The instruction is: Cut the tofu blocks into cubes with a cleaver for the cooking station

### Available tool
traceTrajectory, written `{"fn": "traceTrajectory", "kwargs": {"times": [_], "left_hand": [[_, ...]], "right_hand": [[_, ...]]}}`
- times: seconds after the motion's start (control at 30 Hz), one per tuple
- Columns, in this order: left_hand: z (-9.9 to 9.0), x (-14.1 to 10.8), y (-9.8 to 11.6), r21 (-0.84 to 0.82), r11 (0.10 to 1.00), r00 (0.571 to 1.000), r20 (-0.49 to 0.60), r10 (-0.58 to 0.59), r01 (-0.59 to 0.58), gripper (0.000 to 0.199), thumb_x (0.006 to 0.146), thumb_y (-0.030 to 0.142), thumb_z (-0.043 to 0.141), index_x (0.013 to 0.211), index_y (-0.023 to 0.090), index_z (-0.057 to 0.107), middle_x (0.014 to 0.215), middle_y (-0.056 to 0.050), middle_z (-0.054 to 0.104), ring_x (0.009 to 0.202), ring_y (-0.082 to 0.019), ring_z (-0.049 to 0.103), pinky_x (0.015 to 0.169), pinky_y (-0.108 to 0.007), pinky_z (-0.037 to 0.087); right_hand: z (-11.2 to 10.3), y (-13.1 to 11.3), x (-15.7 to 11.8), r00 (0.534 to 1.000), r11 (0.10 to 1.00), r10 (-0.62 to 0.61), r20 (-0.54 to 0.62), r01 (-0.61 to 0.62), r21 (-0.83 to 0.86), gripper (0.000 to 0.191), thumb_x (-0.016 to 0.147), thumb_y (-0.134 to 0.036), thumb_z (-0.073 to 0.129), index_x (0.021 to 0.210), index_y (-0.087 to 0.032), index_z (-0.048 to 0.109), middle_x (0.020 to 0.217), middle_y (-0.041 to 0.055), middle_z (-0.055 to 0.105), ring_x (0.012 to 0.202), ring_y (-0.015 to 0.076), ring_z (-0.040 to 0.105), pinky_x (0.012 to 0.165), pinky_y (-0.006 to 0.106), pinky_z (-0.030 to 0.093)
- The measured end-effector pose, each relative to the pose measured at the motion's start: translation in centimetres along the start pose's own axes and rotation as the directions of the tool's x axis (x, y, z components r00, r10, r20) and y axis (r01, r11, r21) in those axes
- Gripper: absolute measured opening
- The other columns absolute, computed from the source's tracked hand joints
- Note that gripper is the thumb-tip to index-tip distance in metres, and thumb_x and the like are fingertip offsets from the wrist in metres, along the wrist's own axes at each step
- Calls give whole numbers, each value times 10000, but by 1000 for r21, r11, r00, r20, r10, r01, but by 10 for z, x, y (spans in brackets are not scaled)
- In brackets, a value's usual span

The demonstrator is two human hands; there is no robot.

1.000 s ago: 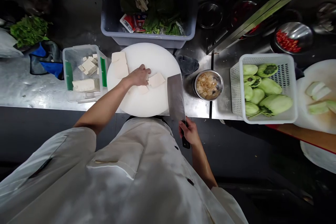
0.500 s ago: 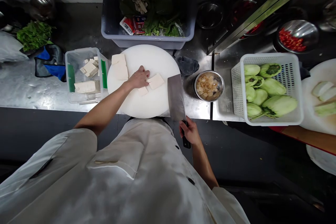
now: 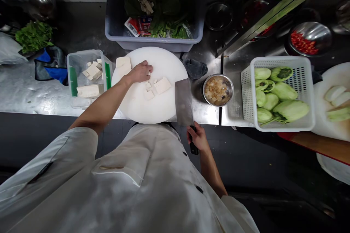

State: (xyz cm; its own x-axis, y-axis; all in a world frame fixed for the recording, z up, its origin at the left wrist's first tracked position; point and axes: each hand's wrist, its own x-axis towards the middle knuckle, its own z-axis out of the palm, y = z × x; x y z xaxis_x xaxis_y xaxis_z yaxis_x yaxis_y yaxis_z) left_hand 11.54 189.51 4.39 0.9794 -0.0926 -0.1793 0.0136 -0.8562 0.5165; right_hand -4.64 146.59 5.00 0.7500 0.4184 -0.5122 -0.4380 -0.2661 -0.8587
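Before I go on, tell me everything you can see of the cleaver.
The cleaver has a broad, roughly rectangular blade of dull grey metal and a black handle with what look like small rivets. The right hand grips the handle, its butt showing past the fingers. The blade points away from the body, one flat face towards the camera, and overlaps the right edge of the round white board in this view. Whether they touch, I cannot tell.

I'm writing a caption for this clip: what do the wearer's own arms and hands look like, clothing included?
The left hand and right hand are bare, with no gloves, and no watch shows on either wrist. Both forearms are uncovered. The left sleeve and right sleeve are short, loose and whitish-grey; the left one has a narrow dark mark.
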Motion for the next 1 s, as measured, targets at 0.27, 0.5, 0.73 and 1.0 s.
{"fn": "traceTrajectory", "kwargs": {"times": [0.27, 0.5, 0.73, 1.0], "left_hand": [[-17, -13, 11, -874, 463, 983, 83, -165, 151, 317, 686, 252, 658, 989, 168, 700, 1061, -89, 682, 951, -241, 687, 915, -519, 575], [-10, -2, 12, -857, 477, 981, 169, -91, 192, 318, 650, 161, 767, 961, 150, 703, 997, -109, 707, 919, -232, 709, 928, -485, 573], [-5, 9, 13, -325, 935, 990, 70, -124, 140, 261, 854, 292, 657, 1086, 185, 709, 996, -104, 686, 883, -268, 706, 872, -471, 577], [-8, -29, 34, 176, 971, 960, 257, 113, -161, 577, 817, 301, 638, 1392, 260, 617, 1275, -101, 535, 1195, -314, 569, 1047, -430, 472]], "right_hand": [[2, 5, 4, 998, 982, 62, 1, -61, 177, 348, 888, -560, 625, 814, -250, 486, 572, -93, 516, 368, 101, 463, 381, 248, 363], [5, 6, 9, 998, 969, 56, 3, -55, 240, 347, 894, -533, 651, 811, -244, 477, 571, -96, 525, 361, 93, 465, 375, 239, 354], [5, 11, 12, 999, 968, 47, -3, -45, 247, 346, 894, -535, 665, 819, -245, 491, 571, -91, 532, 361, 98, 467, 369, 244, 363], [7, 10, 11, 999, 963, 34, -10, -30, 268, 343, 897, -515, 679, 785, -244, 501, 560, -82, 532, 352, 101, 471, 356, 245, 348]]}}
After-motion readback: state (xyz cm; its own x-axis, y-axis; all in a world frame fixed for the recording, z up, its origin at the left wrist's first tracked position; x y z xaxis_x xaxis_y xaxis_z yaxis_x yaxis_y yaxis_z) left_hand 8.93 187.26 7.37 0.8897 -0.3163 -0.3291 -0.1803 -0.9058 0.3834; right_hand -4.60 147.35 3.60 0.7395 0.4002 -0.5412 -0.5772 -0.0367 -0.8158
